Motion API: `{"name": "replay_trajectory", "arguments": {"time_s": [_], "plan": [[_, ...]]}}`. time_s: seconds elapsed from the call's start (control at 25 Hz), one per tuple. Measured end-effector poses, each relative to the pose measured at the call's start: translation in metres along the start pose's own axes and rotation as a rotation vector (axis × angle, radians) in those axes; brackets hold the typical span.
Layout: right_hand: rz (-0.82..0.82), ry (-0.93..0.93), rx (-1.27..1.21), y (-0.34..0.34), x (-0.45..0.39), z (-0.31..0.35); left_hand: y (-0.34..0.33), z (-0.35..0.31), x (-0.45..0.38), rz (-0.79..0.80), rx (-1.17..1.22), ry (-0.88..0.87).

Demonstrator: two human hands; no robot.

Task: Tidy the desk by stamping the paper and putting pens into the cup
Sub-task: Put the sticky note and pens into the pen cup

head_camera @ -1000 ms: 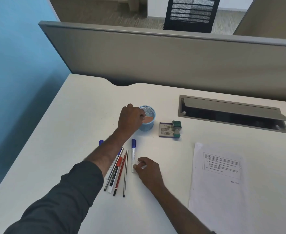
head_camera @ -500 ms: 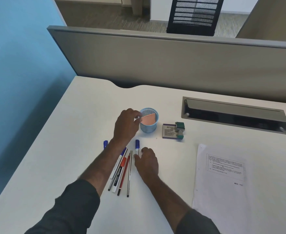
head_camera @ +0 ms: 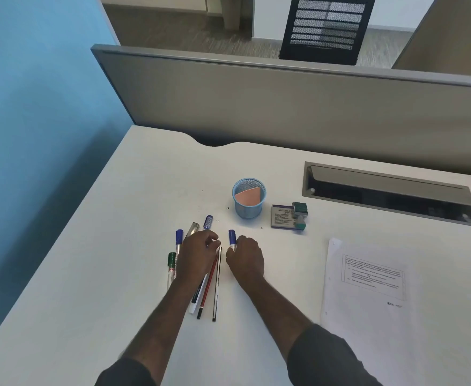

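A blue mesh cup (head_camera: 247,211) stands mid-desk with a pink note (head_camera: 246,196) inside it. Several pens lie in a loose row in front of it: a green-capped marker (head_camera: 171,263), a blue-capped pen (head_camera: 179,237), a blue marker (head_camera: 208,222), a red pencil (head_camera: 208,285) and a thin black one (head_camera: 215,296). My left hand (head_camera: 196,254) rests over this row with its fingers bent and apart. My right hand (head_camera: 246,259) covers a separate blue-capped marker (head_camera: 232,237) and grips its body. A green stamp (head_camera: 300,215) sits on its ink-pad box (head_camera: 282,217). The printed paper (head_camera: 368,316) lies at the right.
A recessed cable tray (head_camera: 390,197) with a raised flap is set into the desk at the back right. A grey partition (head_camera: 284,101) closes the far edge, and a blue wall (head_camera: 39,121) runs along the left. The desk's left edge is near the pens.
My left hand has let go of the pink note in the cup and drawn back down onto the pens. My right hand has slid up the blue-capped marker.
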State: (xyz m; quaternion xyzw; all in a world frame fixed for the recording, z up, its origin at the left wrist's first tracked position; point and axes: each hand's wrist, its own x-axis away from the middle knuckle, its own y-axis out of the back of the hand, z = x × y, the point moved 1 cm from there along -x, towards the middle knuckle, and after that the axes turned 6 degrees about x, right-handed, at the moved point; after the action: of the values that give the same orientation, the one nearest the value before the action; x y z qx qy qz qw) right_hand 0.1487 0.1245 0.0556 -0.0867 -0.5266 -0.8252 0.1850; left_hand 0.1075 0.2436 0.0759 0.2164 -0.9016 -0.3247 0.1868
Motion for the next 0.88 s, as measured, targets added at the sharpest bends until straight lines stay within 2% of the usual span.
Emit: {"name": "replay_trajectory", "arguments": {"time_s": [0.48, 0.64, 0.72, 0.88], "plan": [[-0.197, 0.178, -0.238, 0.037, 0.022, -0.001, 0.009, -0.038, -0.009, 0.025, 0.331, -0.080], [-0.032, 0.009, -0.541, 0.027, 0.016, -0.010, 0.028, -0.049, -0.015, -0.064, 0.347, -0.084], [0.016, -0.042, -0.505, 0.017, 0.022, -0.017, 0.040, -0.058, -0.020, -0.107, 0.365, -0.120], [0.080, -0.031, -0.388, -0.003, 0.036, -0.021, 0.062, -0.086, -0.032, -0.238, 0.384, -0.256]]}}
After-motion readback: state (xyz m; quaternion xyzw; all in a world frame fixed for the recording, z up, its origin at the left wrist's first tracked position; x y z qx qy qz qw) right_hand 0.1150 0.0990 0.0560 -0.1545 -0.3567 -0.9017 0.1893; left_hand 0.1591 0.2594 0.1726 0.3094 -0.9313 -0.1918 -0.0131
